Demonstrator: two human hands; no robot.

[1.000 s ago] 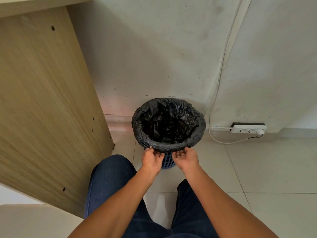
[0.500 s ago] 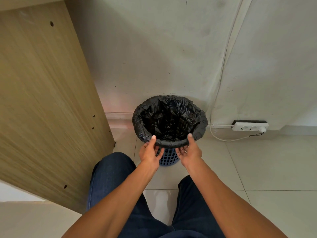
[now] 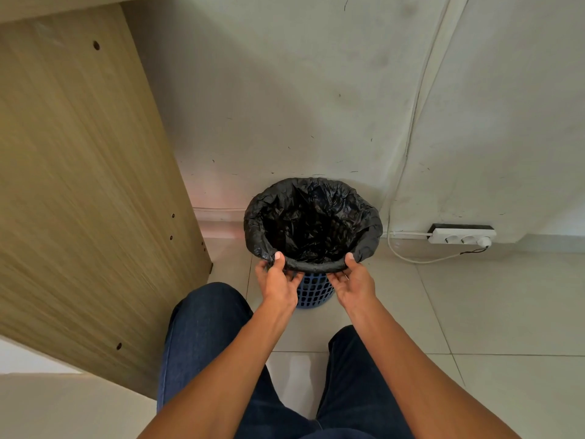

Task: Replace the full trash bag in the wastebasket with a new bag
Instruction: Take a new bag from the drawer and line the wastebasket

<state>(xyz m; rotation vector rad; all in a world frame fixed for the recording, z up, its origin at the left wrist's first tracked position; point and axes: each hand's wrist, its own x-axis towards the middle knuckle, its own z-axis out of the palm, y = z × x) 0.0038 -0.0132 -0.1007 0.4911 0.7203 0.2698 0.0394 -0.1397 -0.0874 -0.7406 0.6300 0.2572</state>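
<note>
The wooden side panel [image 3: 79,185] stands close on the left of the wastebasket. Swinging the bag wide to that side could drag the plastic against the panel's lower corner and snag it. The tiled floor [image 3: 474,312] carries the blue wastebasket [image 3: 313,294], which sits by the wall between the panel and a power strip. It looks like light lattice plastic, so if the bag clings, the basket may rise with it or tip toward the person's knees.

The black trash bag [image 3: 316,223] lines the basket, its edge rolled over the rim. Its inside is too dark to tell what it holds, and film this thin could tear if pulled from one side only. The left hand [image 3: 278,282] and right hand [image 3: 354,282] each pinch the near rolled edge, thumb on top and fingers beneath. Only that near arc is held, so the far edge may catch on the rim.

The power strip [image 3: 460,236] and its cable [image 3: 421,263] lie on the floor just to the right, where a swinging or leaking bag could reach them.
</note>
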